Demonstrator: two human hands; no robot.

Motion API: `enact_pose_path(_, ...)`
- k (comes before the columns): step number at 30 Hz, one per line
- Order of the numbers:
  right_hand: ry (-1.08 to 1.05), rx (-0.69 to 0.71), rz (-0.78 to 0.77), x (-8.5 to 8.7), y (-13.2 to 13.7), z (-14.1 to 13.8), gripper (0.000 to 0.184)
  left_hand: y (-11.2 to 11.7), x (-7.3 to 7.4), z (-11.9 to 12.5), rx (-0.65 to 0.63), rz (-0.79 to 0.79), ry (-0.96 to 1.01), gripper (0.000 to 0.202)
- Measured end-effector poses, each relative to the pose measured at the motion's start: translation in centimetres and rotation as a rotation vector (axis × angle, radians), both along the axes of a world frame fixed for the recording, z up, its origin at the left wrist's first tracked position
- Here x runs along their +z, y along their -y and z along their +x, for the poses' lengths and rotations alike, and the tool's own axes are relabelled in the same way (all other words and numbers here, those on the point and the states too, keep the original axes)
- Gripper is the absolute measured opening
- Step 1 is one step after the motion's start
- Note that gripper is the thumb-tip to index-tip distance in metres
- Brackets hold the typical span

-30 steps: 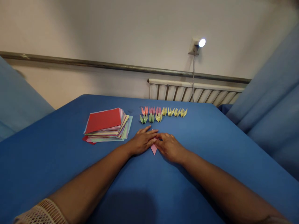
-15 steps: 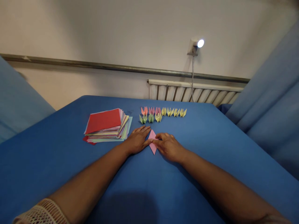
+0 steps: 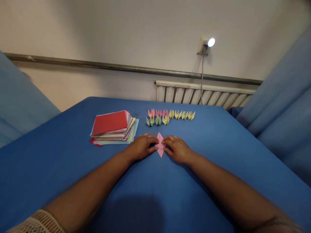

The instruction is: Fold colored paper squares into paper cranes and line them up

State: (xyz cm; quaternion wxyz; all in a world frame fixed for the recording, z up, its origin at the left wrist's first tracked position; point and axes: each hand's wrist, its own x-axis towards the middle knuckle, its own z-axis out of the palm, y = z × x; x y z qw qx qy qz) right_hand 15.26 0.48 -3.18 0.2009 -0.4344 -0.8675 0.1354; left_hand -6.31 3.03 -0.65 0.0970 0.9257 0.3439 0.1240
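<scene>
A pink folded paper [image 3: 160, 149], shaped like a narrow diamond with a crease line across its middle, lies flat on the blue table [image 3: 155, 187]. My left hand [image 3: 143, 146] pinches its left edge between thumb and fingers. From the other side, my right hand [image 3: 178, 149] grips the right edge in the same way, thumb nearer me. Just beyond the hands stand several small folded paper figures with pointed tips: green ones [image 3: 150, 121], pink ones [image 3: 158, 113] and yellow ones [image 3: 184, 115].
Left of the figures is a thick stack of coloured paper sheets [image 3: 110, 124], red on top. Behind the table are a white radiator [image 3: 184, 94], a metal pipe [image 3: 109, 67] and a lit plug-in lamp [image 3: 211, 42]. Blue curtains [image 3: 286, 106] hang at both sides.
My left hand has drawn in its outstretched fingers and now pinches the paper's left edge. My right thumb has moved off the paper's middle to its right edge. The view has shifted slightly.
</scene>
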Motion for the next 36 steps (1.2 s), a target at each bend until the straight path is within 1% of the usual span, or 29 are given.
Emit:
enact_pose_path(4, -0.063, 0.007, 0.012, -0.4, -0.4, 0.0, 0.021, 0.3, 0.7, 0.3, -0.048, 0.079, -0.122, 0.020)
enact_pose_path(6, -0.090, 0.011, 0.025, -0.6, -0.6, 0.0, 0.020, 0.5, 0.9, 0.6, -0.060, 0.120, -0.163, 0.022)
enact_pose_path(9, -0.126, 0.020, 0.033, -0.8, -0.7, 0.0, 0.018, 0.6, 0.8, 0.8, -0.055, 0.166, -0.186, 0.026)
enact_pose_path(12, -0.151, 0.015, 0.024, -0.9, -0.8, 0.0, 0.018, 0.4, 0.4, 0.9, -0.047, 0.162, -0.174, 0.028)
enact_pose_path(14, -0.156, 0.009, 0.012, -0.9, -0.9, 0.1, 0.019, 0.2, 0.2, 0.9, -0.014, 0.129, -0.136, 0.029)
enact_pose_path(17, -0.156, -0.021, -0.013, -1.0, -1.1, 0.0, 0.016, 0.0, -0.1, 1.0, 0.074, 0.058, -0.044, 0.026)
enact_pose_path(21, -0.208, -0.108, -0.050, -1.5, -1.7, -0.5, 0.005, -0.2, -0.7, 1.2, 0.146, -0.016, 0.084, 0.019)
enact_pose_path(25, -0.235, -0.210, -0.113, -1.6, -2.2, -1.0, 0.008, -0.5, -1.1, 1.3, 0.217, -0.067, 0.175, 0.016)
enact_pose_path(28, -0.211, -0.278, -0.162, -1.2, -2.4, -1.3, 0.010, -0.7, -1.3, 1.2, 0.272, -0.087, 0.183, 0.015)
enact_pose_path(32, -0.199, -0.334, -0.203, -0.8, -2.4, -1.6, 0.012, -0.8, -1.4, 1.2, 0.312, -0.074, 0.161, 0.015)
enact_pose_path(36, -0.169, -0.379, -0.186, -0.8, -2.2, -1.7, 0.011, -0.8, -1.6, 1.2, 0.336, -0.062, 0.135, 0.014)
